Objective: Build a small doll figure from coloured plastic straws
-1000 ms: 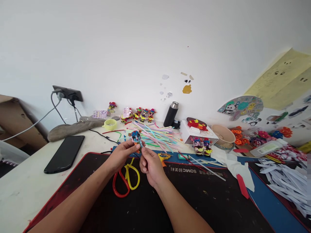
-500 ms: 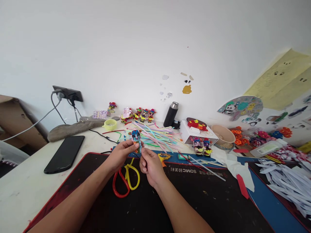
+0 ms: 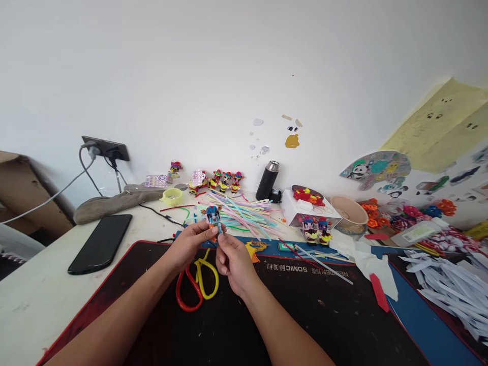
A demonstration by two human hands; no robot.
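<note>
A small doll figure with a blue hat and a black-and-white face is held upright above the mat's far edge. My left hand is closed on it, thumb and fingers pinching its body from the left. My right hand is closed too, thumb and forefinger pinching the figure's light-blue lower part; fingers hide most of that part. Just below the hands lie scissors with one red and one yellow handle, their blades out of sight. A yellow glue gun rests beyond my right hand.
Pastel plastic strips are heaped behind the hands, with finished-looking dolls along the wall. A black flask, white box, phone and yellow tape roll stand around. White paper strips pile up at right.
Both hands and the doll figure have shifted very slightly left and down in view. The light-blue lower part is now more covered by the fingers.
</note>
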